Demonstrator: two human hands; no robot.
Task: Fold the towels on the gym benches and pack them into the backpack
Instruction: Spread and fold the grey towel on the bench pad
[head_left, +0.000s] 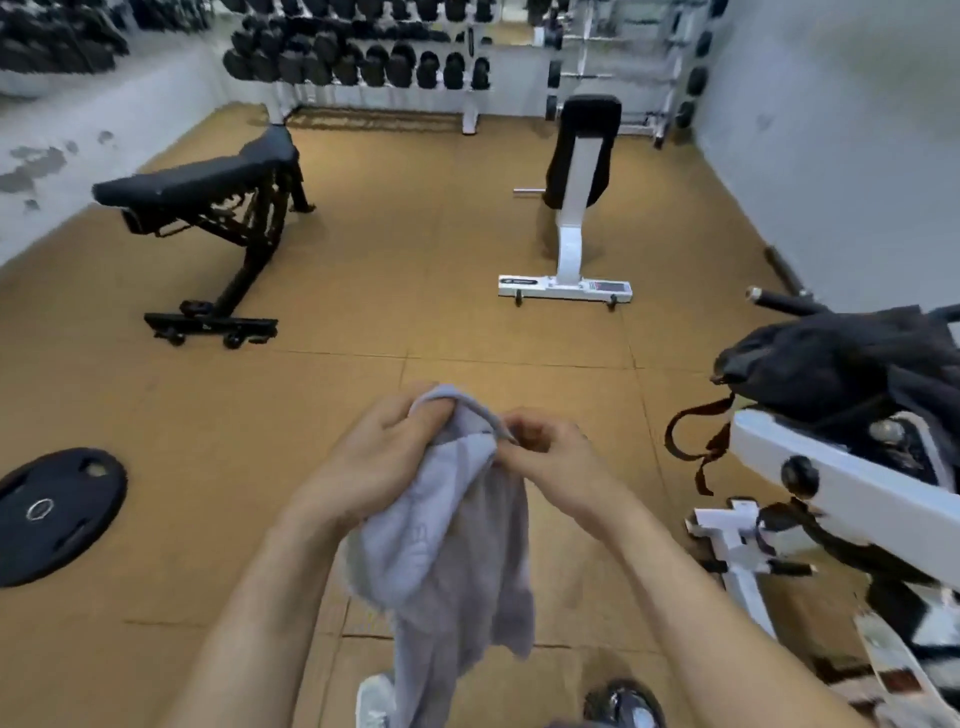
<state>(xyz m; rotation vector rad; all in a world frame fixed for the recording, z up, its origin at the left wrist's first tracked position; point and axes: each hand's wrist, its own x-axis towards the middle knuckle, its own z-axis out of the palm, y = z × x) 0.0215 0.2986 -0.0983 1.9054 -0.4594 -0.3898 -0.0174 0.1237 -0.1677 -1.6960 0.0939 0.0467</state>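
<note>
A pale grey towel (447, 545) hangs in front of me, bunched at its top edge and drooping toward my feet. My left hand (379, 457) grips the bunched top of the towel from the left. My right hand (545, 447) pinches the towel's upper edge just to the right, close beside the left hand. A dark backpack (841, 364) lies on the white bench (831, 467) at the right, its reddish-brown straps hanging off the bench end.
A black flat bench (208, 182) stands at the far left and a white upright bench (576, 208) at the back centre. A black weight plate (57, 514) lies on the tan floor at the left. Dumbbell racks (363, 57) line the back wall.
</note>
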